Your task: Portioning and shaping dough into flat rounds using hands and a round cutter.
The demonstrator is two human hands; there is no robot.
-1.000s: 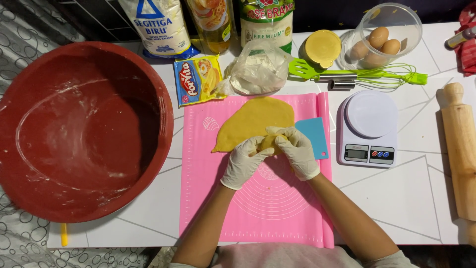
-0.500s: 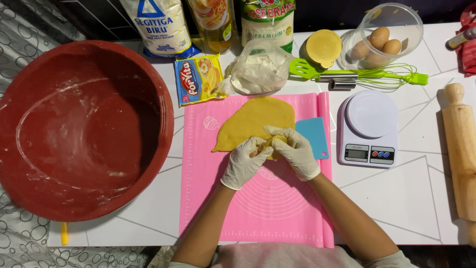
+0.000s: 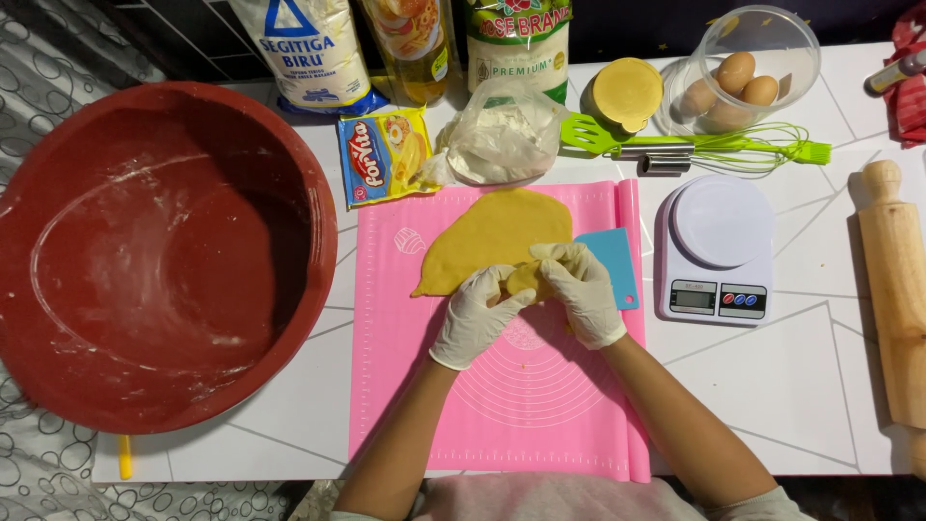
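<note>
**Both gloved hands pinch a piece off the dough sheet**

The left hand [image 3: 479, 323] and the right hand [image 3: 579, 289] meet at the near edge of the yellow dough [image 3: 497, 236], which lies flat on the pink mat [image 3: 502, 405]. Both are gloved and closed around a small lump [image 3: 526, 280] of the same dough, held between their fingertips just above the mat, at the sheet's lower edge; whether it is torn free I cannot tell

The mat keeps the dough off the white table [image 3: 772, 386]. A blue scraper [image 3: 612, 256] lies partly under the right hand, close for cutting. The scale [image 3: 716, 249] stands just beside the mat on the right, within easy reach, and the rolling pin [image 3: 897, 299] rests farther right. The big red bowl [image 3: 154, 251], dusted with flour, sits to the left, clear of the work. Bags, a bottle, eggs [image 3: 738, 82] in a clear bowl and green tools line the far edge
</note>
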